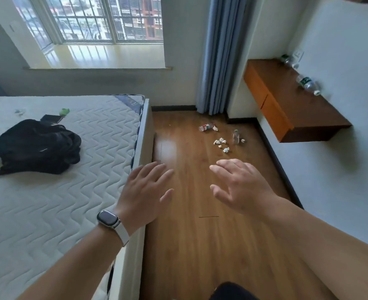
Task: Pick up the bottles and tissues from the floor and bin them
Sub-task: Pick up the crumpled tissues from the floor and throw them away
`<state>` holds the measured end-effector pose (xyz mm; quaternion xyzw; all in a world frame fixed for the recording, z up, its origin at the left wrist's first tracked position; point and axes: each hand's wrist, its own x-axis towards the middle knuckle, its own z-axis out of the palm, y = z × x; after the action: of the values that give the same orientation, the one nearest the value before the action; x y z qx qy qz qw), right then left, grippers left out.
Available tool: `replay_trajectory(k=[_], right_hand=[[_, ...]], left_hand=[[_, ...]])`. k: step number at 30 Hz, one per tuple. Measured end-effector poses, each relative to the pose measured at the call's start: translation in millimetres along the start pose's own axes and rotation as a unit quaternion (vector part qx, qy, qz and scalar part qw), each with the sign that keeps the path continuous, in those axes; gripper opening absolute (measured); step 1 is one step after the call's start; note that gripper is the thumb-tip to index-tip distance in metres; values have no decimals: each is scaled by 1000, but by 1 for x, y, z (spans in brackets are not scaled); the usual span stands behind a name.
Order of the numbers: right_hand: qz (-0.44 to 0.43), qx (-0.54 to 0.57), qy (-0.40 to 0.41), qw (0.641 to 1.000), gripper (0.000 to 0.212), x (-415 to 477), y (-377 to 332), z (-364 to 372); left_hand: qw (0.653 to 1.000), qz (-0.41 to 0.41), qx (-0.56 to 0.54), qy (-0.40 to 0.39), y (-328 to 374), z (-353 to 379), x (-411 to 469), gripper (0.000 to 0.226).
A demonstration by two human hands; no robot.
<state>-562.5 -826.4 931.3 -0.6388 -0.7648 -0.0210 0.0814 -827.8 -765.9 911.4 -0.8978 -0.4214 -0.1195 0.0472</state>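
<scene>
Wooden floor (189, 224): 2 bottles (205, 127); 6 tissues (222, 140)

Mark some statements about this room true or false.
1. Both the left hand and right hand are empty. True.
2. One bottle stands upright on the floor. True.
3. The backpack lies on the floor. False: it lies on the mattress.
4. The tissues lie on the shelf. False: they lie on the floor; the shelf holds two bottles.
5. The watch is on the right wrist. False: it is on the left wrist.
</scene>
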Motion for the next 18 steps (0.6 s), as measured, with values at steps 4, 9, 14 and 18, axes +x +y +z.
replay_trajectory(k=[4, 9, 14, 18], right_hand=[[29, 12, 2, 1000, 55, 22, 27, 7], [52, 22, 2, 998, 55, 70, 83, 36], [43, 20, 10, 999, 53, 130, 156, 52], [38, 12, 16, 999, 53, 166, 228, 52]], left_hand=[[1000, 26, -6, -2, -6, 12, 50, 47], [999, 43, -4, -23, -7, 37, 128, 48], [998, 49, 0, -43, -4, 56, 223, 49], [995, 85, 16, -47, 7, 69, 301, 49]])
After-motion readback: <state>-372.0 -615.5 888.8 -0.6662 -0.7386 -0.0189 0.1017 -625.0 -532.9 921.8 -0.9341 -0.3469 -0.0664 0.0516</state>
